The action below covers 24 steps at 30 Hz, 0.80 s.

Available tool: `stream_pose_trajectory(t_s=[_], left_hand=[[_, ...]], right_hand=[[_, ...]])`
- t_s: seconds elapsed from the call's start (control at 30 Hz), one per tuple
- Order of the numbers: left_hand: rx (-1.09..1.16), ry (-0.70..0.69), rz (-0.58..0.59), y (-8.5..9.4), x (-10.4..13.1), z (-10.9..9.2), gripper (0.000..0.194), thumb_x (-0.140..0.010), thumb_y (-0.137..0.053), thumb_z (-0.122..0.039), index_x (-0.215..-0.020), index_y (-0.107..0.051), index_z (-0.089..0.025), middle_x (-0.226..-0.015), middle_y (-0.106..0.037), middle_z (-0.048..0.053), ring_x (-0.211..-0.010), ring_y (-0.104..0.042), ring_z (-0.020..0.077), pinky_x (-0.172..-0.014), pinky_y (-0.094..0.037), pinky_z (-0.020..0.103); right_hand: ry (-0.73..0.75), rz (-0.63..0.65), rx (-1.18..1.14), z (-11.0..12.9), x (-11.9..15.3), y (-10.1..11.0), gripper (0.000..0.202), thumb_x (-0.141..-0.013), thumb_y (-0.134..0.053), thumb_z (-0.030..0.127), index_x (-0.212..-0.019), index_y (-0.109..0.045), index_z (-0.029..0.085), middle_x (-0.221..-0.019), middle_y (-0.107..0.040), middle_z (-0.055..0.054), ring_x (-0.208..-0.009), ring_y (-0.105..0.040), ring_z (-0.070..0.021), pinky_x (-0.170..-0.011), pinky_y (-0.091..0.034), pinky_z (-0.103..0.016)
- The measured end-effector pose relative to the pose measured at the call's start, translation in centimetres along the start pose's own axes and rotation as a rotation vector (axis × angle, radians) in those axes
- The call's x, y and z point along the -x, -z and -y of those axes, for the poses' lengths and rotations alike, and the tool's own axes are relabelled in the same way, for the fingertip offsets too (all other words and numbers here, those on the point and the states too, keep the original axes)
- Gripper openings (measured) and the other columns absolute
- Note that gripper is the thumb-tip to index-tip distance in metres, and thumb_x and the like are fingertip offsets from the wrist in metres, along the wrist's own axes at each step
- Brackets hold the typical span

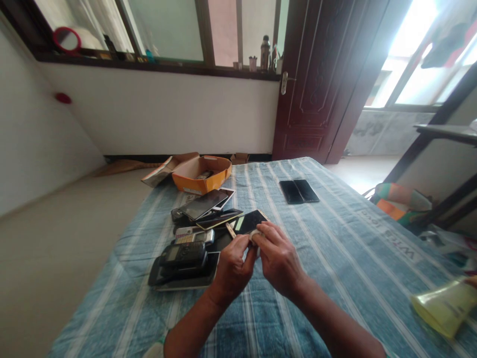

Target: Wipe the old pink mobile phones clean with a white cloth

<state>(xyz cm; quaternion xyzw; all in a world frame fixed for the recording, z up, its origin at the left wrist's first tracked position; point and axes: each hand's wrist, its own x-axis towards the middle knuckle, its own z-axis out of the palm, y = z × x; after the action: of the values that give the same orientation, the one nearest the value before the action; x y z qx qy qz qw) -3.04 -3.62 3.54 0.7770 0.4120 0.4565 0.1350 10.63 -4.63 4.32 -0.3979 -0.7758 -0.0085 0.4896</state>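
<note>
My left hand (234,264) and my right hand (280,254) meet over the near middle of the table. Both are closed, fingers pinched around a small white wad of cloth or tissue (255,237), mostly hidden by the fingers. Just beyond my fingertips is a dark-screened smartphone (251,222) with a light gold edge; whether my fingers touch it I cannot tell. Left of my hands lies a heap of old phones: a black keypad handset (183,254), a silver keypad phone (194,235), a large black smartphone (204,204) and a dark tablet-like device (175,284) underneath.
An orange cardboard box (203,185) with its lid open stands at the far left edge, some items inside. Two black phones (299,191) lie side by side at the far right. A yellow translucent bag (443,306) is near the right edge. Blue striped cloth (328,298) covers the table.
</note>
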Motion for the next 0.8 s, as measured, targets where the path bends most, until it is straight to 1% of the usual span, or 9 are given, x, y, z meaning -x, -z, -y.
stream_pose_trajectory(t_s=[0.07, 0.13, 0.23, 0.33, 0.43, 0.6, 0.7, 0.8], left_hand=[[-0.008, 0.005, 0.006, -0.1, 0.0, 0.1, 0.018, -0.092, -0.046, -0.023, -0.084, -0.061, -0.017, -0.077, -0.065, 0.005, -0.071, -0.062, 0.0163, -0.068, -0.050, 0.027], [-0.010, -0.009, 0.002, -0.1, 0.0, 0.2, 0.016, -0.092, -0.047, -0.023, -0.089, -0.062, -0.017, -0.082, -0.066, 0.006, -0.076, -0.064, 0.0169, -0.071, -0.051, 0.027], [-0.009, -0.043, -0.005, -0.2, 0.0, 0.4, 0.015, -0.091, -0.050, -0.021, -0.096, -0.062, -0.016, -0.088, -0.068, 0.008, -0.081, -0.065, 0.0174, -0.076, -0.052, 0.027], [-0.017, -0.056, -0.008, -0.2, 0.1, 0.6, 0.015, -0.091, -0.051, -0.021, -0.097, -0.063, -0.015, -0.089, -0.068, 0.008, -0.082, -0.065, 0.0179, -0.076, -0.052, 0.027], [-0.028, -0.050, -0.002, -0.2, 0.1, 0.6, 0.016, -0.091, -0.050, -0.021, -0.099, -0.063, -0.015, -0.089, -0.068, 0.008, -0.083, -0.065, 0.0183, -0.077, -0.053, 0.028], [-0.044, -0.040, 0.003, -0.2, 0.1, 0.6, 0.017, -0.091, -0.050, -0.022, -0.099, -0.064, -0.015, -0.090, -0.068, 0.008, -0.083, -0.065, 0.0180, -0.078, -0.053, 0.028], [-0.056, -0.049, -0.004, -0.2, 0.1, 0.6, 0.017, -0.091, -0.050, -0.022, -0.099, -0.064, -0.015, -0.091, -0.068, 0.008, -0.084, -0.065, 0.0181, -0.079, -0.052, 0.028], [-0.058, -0.059, -0.005, -0.3, 0.1, 0.7, 0.017, -0.091, -0.050, -0.020, -0.099, -0.064, -0.015, -0.090, -0.067, 0.007, -0.084, -0.065, 0.0179, -0.078, -0.052, 0.028]], right_hand=[[-0.013, 0.008, -0.016, -0.3, -0.1, 0.1, 0.032, -0.089, -0.041, 0.008, -0.098, -0.068, 0.021, -0.103, -0.065, -0.010, -0.109, -0.057, -0.0228, -0.097, -0.049, -0.040], [-0.059, -0.004, -0.039, -0.6, -0.1, 0.1, 0.032, -0.089, -0.041, 0.008, -0.096, -0.069, 0.021, -0.100, -0.065, -0.009, -0.105, -0.059, -0.0217, -0.095, -0.050, -0.037], [-0.184, -0.025, -0.127, -1.2, 0.0, -0.1, 0.031, -0.087, -0.043, 0.009, -0.095, -0.070, 0.021, -0.098, -0.066, -0.008, -0.097, -0.062, -0.0196, -0.088, -0.052, -0.032], [-0.326, -0.040, -0.278, -1.8, 0.0, -0.2, 0.028, -0.085, -0.046, 0.012, -0.092, -0.072, 0.021, -0.096, -0.068, -0.007, -0.088, -0.065, -0.0171, -0.080, -0.053, -0.028], [-0.467, -0.038, -0.424, -2.3, -0.2, -0.2, 0.024, -0.083, -0.050, 0.016, -0.086, -0.073, 0.020, -0.090, -0.070, -0.005, -0.081, -0.065, -0.0167, -0.075, -0.052, -0.027], [-0.703, -0.007, -0.596, -2.8, -0.6, 0.1, 0.019, -0.077, -0.057, 0.024, -0.082, -0.075, 0.018, -0.078, -0.071, -0.003, -0.074, -0.063, -0.0172, -0.067, -0.048, -0.026], [-0.804, 0.016, -0.724, -3.1, -0.6, 0.0, 0.020, -0.074, -0.060, 0.027, -0.079, -0.076, 0.017, -0.074, -0.070, -0.002, -0.071, -0.061, -0.0168, -0.064, -0.047, -0.026], [-0.868, 0.059, -0.836, -3.4, -0.4, -0.3, 0.021, -0.071, -0.060, 0.025, -0.080, -0.076, 0.016, -0.075, -0.071, -0.002, -0.070, -0.062, -0.0167, -0.064, -0.046, -0.026]])
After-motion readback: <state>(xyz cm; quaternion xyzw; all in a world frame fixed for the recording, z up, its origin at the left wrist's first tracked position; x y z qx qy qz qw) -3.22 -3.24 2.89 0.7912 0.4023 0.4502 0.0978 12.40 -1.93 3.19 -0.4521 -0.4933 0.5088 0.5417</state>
